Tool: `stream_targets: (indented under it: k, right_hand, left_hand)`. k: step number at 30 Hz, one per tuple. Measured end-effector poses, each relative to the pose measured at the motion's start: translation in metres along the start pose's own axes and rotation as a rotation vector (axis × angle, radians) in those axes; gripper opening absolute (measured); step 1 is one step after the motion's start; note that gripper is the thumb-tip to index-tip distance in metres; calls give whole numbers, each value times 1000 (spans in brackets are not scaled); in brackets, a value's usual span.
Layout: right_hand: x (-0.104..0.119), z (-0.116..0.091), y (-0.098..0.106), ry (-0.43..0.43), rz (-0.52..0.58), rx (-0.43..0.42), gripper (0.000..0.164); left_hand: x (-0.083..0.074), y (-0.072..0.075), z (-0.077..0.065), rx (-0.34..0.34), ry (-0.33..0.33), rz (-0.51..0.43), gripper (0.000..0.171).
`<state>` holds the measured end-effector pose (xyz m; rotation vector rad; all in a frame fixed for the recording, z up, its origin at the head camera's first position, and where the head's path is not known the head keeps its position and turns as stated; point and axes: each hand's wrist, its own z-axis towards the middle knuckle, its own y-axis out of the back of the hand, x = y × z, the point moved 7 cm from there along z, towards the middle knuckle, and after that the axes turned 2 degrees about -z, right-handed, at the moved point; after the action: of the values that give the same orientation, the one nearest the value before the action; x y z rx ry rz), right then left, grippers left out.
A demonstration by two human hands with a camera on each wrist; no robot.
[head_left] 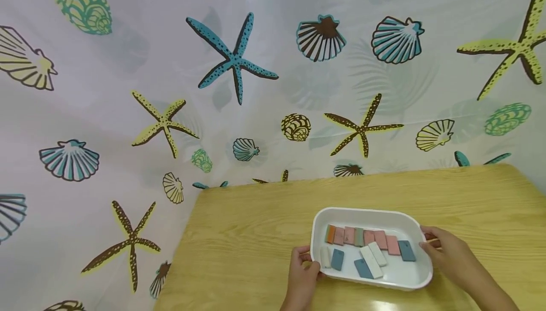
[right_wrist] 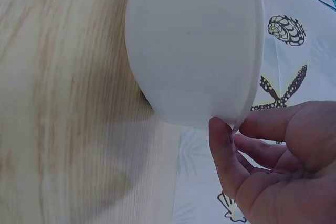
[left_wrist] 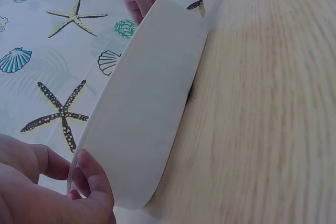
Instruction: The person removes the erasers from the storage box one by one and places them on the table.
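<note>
A white plastic tray (head_left: 407, 272) with rounded corners is held at both ends over the wooden table. My left hand (head_left: 302, 275) pinches its rim at the left end, thumb and fingers on either side, as the left wrist view shows too. At the opposite end my right hand (head_left: 451, 253) pinches the rim. Inside lie several small flat rectangular blocks: a row of pink blocks (head_left: 380, 240) towards the back, white blocks (head_left: 371, 262) and blue blocks (head_left: 337, 259) nearer the front, and an orange-and-green block (head_left: 330, 234) at the left.
The light wooden table (head_left: 247, 235) extends to the left of the tray and behind it. A pale cloth (head_left: 273, 93) printed with starfish and shells hangs behind the table and along its left side.
</note>
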<state>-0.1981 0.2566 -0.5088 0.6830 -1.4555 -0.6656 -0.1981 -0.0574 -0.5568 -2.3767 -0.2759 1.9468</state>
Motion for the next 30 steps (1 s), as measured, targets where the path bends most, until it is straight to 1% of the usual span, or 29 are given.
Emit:
stream_targets:
  k: [8,16,21,25,30]
  right_hand:
    - [13,10,-10,21,7,16,45]
    - [23,23,-12,73,10,3,42]
    - [24,30,-14,72,9,25,43]
    - [22,35,-15,70,22,27,44]
    - [20,44,-16,59,39,40,45]
  left_hand:
    - [-4,12,-2,-33,4,-42,41]
    - [-5,16,4,-41,35,-53,40]
    - [-6,18,9,-59,49,-28,41]
    - [-7,19,14,-61,57,-37,43]
    - [-8,19,20,-50,41,-45,42]
